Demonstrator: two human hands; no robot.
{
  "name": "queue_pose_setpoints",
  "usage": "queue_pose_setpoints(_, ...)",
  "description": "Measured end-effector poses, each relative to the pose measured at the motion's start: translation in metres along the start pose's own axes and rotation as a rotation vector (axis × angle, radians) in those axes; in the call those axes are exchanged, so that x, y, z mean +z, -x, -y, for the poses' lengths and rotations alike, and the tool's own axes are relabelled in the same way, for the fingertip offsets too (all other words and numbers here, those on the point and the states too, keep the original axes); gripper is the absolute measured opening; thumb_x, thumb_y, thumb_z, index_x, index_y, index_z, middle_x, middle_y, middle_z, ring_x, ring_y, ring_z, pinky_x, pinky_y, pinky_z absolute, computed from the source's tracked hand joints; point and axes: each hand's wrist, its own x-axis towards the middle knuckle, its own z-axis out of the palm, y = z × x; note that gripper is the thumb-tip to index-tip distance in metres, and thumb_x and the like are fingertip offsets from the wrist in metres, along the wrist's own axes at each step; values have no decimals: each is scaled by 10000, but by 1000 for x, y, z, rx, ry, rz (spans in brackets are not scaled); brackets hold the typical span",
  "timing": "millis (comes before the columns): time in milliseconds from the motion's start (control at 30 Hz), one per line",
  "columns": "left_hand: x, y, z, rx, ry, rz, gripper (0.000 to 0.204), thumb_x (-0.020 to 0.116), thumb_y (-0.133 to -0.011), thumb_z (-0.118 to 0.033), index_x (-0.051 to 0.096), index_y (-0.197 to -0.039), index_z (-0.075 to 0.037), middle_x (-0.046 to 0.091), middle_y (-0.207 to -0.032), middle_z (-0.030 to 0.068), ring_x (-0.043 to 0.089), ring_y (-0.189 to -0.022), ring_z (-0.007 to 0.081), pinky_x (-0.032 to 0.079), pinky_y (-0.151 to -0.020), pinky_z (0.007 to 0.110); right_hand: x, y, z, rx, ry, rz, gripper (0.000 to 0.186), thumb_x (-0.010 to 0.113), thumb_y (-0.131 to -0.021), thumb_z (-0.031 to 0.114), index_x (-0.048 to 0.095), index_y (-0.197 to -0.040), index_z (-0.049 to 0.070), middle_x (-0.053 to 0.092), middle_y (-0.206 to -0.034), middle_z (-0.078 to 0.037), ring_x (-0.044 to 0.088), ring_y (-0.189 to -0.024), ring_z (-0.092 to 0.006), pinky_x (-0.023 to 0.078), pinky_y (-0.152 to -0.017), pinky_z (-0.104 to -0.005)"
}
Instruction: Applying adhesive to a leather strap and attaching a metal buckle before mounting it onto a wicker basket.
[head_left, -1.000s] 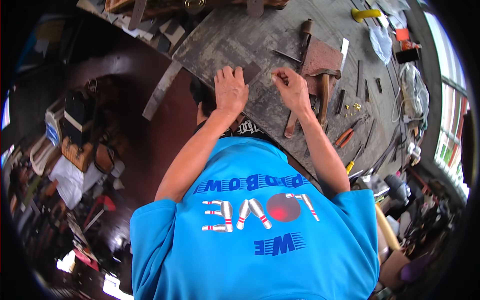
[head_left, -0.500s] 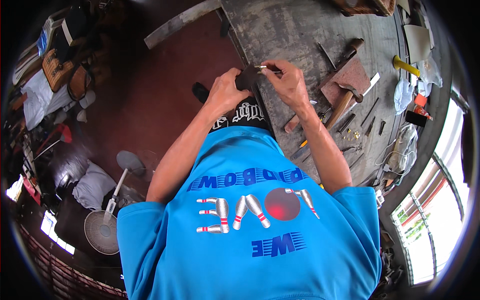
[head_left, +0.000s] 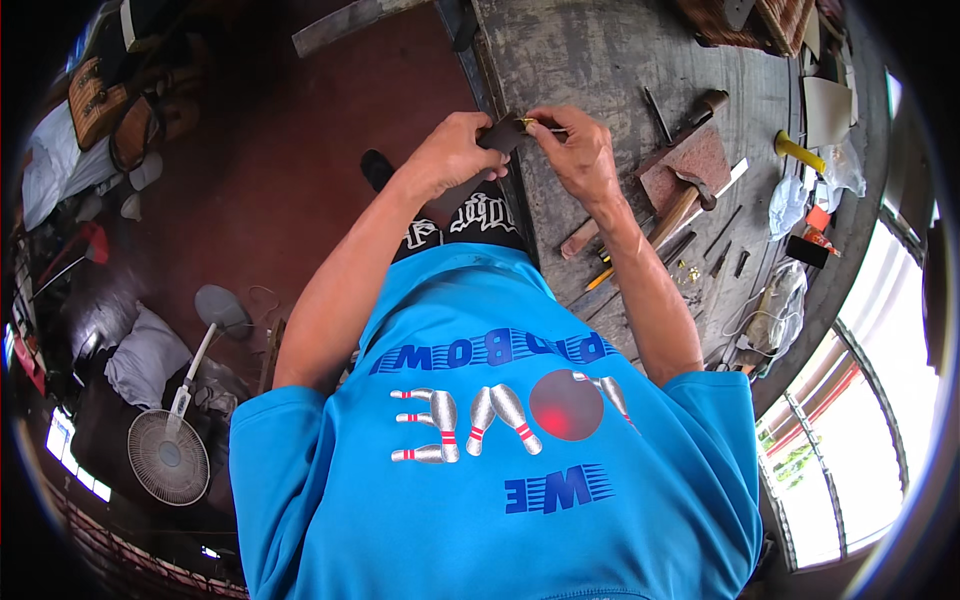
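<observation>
My left hand (head_left: 455,150) is closed around a dark brown flat strip, probably leather (head_left: 500,137), held up beside the bench's near edge. At its upper end, my right hand (head_left: 575,150) pinches a small brass-coloured piece (head_left: 525,122) against the strip. To the right on the worn bench (head_left: 560,60) lie a reddish block (head_left: 660,170), a wooden-handled hammer (head_left: 675,215), thin metal tools (head_left: 657,113) and small brass bits (head_left: 690,270).
A wicker-like case (head_left: 775,25) sits at the bench's back, with a yellow cylindrical tool (head_left: 800,155) and plastic bags (head_left: 785,205) at the right. A standing fan (head_left: 168,455), bags and stacked goods line the left of the red floor (head_left: 250,200). A window (head_left: 820,450) is at the right.
My left hand has lifted the strip from the bench. My right hand has brought the brass piece to its end, and both have moved slightly upward since. The view has swung, bringing the fan in.
</observation>
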Motion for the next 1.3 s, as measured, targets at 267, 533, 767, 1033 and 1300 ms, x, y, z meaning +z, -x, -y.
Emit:
queue_pose_setpoints(267, -2, -11, -1, -85, 169, 58, 153, 534, -911, 43, 630, -1018, 97, 704, -925, 153, 702, -767, 201, 582, -639, 315, 4, 1, 3, -115, 74, -30, 152, 666, -856, 84, 695, -986, 13, 666, -919, -185, 653, -831, -349, 516, -732, -407)
queue_pose_setpoints(533, 4, -8, 7, 72, 110, -8, 144, 532, -915, 7, 655, -951, 73, 688, -820, 113, 657, -703, 153, 535, -603, 298, 9, 1, 3, -71, 110, -32, 140, 651, -849, 60, 675, -978, 11, 649, -906, -186, 638, -830, -373, 508, -739, -423)
queue_pose_setpoints(767, 11, -4, -2, -7, 95, -31, 171, 522, -934, 36, 639, -1026, 119, 684, -876, 122, 670, -738, 166, 589, -691, 302, 23, 16, 5, -190, 177, -147, 119, 636, -883, 59, 626, -999, 35, 599, -928, -169, 630, -814, -392, 516, -677, -455)
queue_pose_setpoints(1033, 14, -4, -2, -13, 12, -64, 155, 554, -930, 11, 671, -980, 99, 696, -854, 112, 666, -718, 157, 563, -651, 298, 26, 15, 1, -257, 146, -158, 133, 643, -877, 41, 617, -1007, 35, 585, -908, -160, 620, -777, -386, 515, -649, -447)
queue_pose_setpoints(1300, 9, -7, 0, -10, 32, -34, 139, 565, -930, 9, 672, -965, 91, 694, -847, 107, 657, -702, 152, 551, -652, 293, 28, 18, 0, -357, 285, -176, 138, 658, -872, 43, 626, -1006, 46, 580, -882, -138, 629, -773, -365, 525, -636, -440)
